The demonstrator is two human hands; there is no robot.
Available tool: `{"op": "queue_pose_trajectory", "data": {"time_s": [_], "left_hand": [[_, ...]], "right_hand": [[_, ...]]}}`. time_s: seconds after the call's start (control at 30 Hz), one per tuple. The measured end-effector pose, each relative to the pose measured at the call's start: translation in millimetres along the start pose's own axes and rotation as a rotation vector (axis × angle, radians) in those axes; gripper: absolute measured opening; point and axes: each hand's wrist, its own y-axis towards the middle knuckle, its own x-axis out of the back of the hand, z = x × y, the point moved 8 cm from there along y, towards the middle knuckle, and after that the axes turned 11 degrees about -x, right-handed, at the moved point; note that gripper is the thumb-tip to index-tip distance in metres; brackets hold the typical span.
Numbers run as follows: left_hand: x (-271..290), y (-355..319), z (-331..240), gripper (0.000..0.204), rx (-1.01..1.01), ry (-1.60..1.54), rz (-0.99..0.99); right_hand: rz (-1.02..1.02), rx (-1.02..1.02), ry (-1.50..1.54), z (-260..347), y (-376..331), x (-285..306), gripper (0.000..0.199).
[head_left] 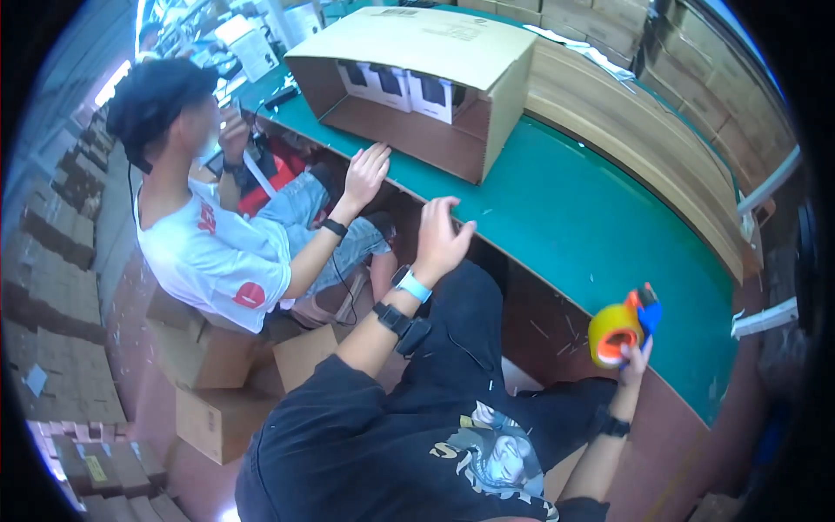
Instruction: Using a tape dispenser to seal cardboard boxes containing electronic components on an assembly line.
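My left hand (442,239) hovers by the near edge of a green-topped table (565,204), its fingers apart and holding nothing. In my right hand (635,364) is a tape dispenser (646,313) with blue and orange parts, carrying a roll of yellow tape (609,329). This dispenser is off to the right, by the table's front edge. A large brown carton (417,39) lies on its side on the table, beyond my left hand, its open side toward me. Inside stand several white boxes (383,87) with dark pictures on them.
On my left sits a co-worker (213,235) in a white shirt, one hand (369,170) at the table edge near the carton. Flat cardboard (626,139) is stacked along the table's far side. Open cartons (213,418) stand on the floor at left; more cartons (696,96) are piled behind.
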Motion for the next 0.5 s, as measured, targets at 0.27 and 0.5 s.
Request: {"op": "queue_pose_trajectory", "data": {"time_s": [0.27, 0.5], "left_hand": [[-57, 3, -5, 0.032, -0.218, 0.184, 0.097], [-68, -11, -28, 0.035, -0.144, 0.179, 0.071]], "right_hand": [[-0.083, -0.126, 0.164, -9, 78, -20, 0.06], [-0.052, 0.127, 0.057, 37, 67, -53, 0.047]]}}
